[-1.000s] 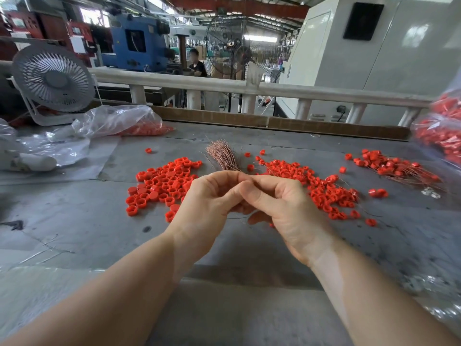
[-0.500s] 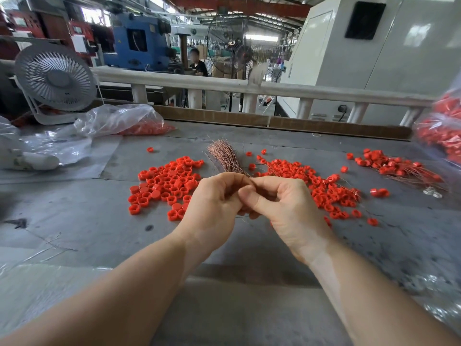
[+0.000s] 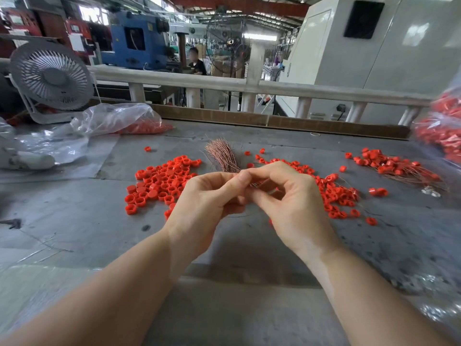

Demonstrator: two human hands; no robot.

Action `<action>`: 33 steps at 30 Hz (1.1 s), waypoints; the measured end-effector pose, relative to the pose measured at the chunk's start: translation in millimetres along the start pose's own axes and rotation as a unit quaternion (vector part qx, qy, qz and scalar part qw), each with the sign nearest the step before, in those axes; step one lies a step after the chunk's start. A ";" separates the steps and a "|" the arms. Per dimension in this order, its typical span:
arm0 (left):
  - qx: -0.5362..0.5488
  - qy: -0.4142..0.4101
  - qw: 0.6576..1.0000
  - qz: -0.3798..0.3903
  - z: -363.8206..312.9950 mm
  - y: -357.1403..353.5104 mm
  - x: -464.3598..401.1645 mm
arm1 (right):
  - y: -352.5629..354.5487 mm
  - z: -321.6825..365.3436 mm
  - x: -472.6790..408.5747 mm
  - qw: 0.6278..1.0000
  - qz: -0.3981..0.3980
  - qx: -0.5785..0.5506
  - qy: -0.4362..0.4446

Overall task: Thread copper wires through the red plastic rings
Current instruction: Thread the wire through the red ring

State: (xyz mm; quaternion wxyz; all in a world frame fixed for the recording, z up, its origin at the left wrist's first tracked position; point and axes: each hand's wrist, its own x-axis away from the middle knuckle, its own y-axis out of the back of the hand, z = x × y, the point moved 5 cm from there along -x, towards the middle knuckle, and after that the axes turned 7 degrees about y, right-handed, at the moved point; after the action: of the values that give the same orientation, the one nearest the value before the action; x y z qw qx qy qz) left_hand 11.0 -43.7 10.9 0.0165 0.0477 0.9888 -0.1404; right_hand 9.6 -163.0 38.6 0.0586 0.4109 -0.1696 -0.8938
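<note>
My left hand (image 3: 207,198) and my right hand (image 3: 291,203) meet fingertip to fingertip above the grey table (image 3: 74,221). Both pinch a thin copper wire (image 3: 259,184) that shows in the gap between my right thumb and forefinger. Whether a ring sits on it is hidden by my fingers. Just behind my hands lies a bundle of copper wires (image 3: 222,156). A pile of loose red plastic rings (image 3: 162,181) lies to the left. A second pile of red rings (image 3: 334,193) spreads to the right of my right hand.
Red rings with wires through them (image 3: 394,166) lie at the far right, beside a plastic bag of red parts (image 3: 444,131). At the back left stand a desk fan (image 3: 50,76) and a clear bag (image 3: 119,118) holding red rings. A wooden strip (image 3: 324,124) borders the table's far edge.
My hands stay together in the same spot. My right fingers have spread a little, so a gap with the wire in it now shows between thumb and forefinger.
</note>
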 end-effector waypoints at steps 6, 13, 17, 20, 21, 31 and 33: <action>0.024 -0.022 0.999 0.013 -7.8 -0.1 1.8 | 2.4 -6.9 -1.4 0.989 -0.035 -0.124 -0.067; -0.029 -0.115 0.992 -0.042 -16.2 1.3 5.3 | -0.2 -9.8 -0.3 0.975 -0.020 -0.200 -0.090; -0.040 -0.145 0.988 -0.044 -19.2 0.0 7.7 | -0.2 -8.1 -0.5 0.974 -0.011 -0.203 -0.095; -0.051 -0.154 0.986 -0.048 -19.8 1.5 7.5 | 0.6 -6.2 -0.1 0.975 -0.007 -0.202 -0.097; -0.056 -0.154 0.985 -0.049 -19.9 2.1 7.6 | 0.9 -5.7 -0.3 0.975 -0.005 -0.201 -0.097; -0.097 -0.140 0.983 -0.066 -20.8 1.0 8.1 | 3.9 -10.3 -0.7 0.977 -0.030 -0.192 -0.088; -0.105 -0.141 0.982 -0.065 -20.8 -0.3 8.2 | 5.5 -10.3 -1.6 0.979 -0.040 -0.185 -0.074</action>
State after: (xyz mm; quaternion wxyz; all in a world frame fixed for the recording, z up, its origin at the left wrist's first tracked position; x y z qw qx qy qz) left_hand 2.4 -37.4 30.6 0.1518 -0.0389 0.9868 -0.0419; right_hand 18.2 -170.3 35.5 0.0855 0.3318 0.0115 -0.9394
